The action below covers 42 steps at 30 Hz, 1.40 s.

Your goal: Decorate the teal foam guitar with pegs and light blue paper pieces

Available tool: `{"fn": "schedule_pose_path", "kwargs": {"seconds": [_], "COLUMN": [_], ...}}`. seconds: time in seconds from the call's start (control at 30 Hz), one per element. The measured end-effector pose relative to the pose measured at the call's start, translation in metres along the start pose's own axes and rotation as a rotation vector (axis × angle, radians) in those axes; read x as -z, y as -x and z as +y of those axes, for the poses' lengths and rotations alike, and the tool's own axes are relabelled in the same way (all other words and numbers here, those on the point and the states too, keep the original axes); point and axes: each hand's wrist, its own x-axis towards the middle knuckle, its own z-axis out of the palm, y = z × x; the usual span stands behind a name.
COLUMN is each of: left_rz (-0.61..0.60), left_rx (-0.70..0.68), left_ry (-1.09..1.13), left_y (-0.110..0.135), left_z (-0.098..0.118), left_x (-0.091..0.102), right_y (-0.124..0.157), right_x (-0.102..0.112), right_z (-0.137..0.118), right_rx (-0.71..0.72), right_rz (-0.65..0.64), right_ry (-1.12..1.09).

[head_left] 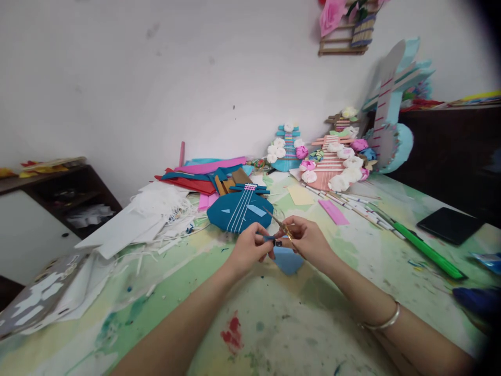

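My left hand [249, 245] pinches a small dark blue scrap of paper [270, 239] at table centre. My right hand [307, 237] is closed round small gold scissors [278, 223], whose blades point up and left toward the scrap. A light blue paper piece [287, 259] lies under and between both hands. Just beyond them sits a teal paper guitar [239, 210] with white strings.
The paint-stained table [274, 324] carries white paper scraps [129, 224] at left, coloured sheets [203, 175] behind, flowered paper guitars [329, 164], a pink strip [333, 211], a green stick [426, 250] and a black tablet [450, 224] at right. Dark shelves flank both sides.
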Motion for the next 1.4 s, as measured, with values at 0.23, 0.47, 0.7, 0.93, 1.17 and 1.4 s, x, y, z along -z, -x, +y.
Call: {"fn": "schedule_pose_path", "kwargs": {"seconds": [0.23,0.47,0.7,0.93,1.17,1.4], "left_rz": [-0.092,-0.093,0.051,0.050,0.060,0.048], "left_rx": [-0.131,-0.184,-0.133,-0.156,-0.161,-0.173], "left_ry": [-0.116,-0.045,0.209,0.312,0.261,0.260], "left_y": [0.004,0.005,0.000,0.002,0.003,0.004], "left_z": [-0.003,0.006,0.003,0.003,0.008,0.008], "left_x": [-0.003,0.002,0.008,0.005,0.003,0.002], "right_y": [0.004,0.008,0.013,0.020,0.022,0.022], "right_x": [0.004,0.001,-0.003,-0.012,-0.013,-0.014], "right_z": [-0.006,-0.006,-0.001,-0.004,-0.004,-0.004], "right_rx": [-0.148,-0.202,0.124,0.210,0.192,0.201], "right_rz": [0.044,0.010,0.066,-0.029,-0.047,-0.017], "right_ry": [-0.233,-0.261,0.370,0.686,0.720,0.734]}}
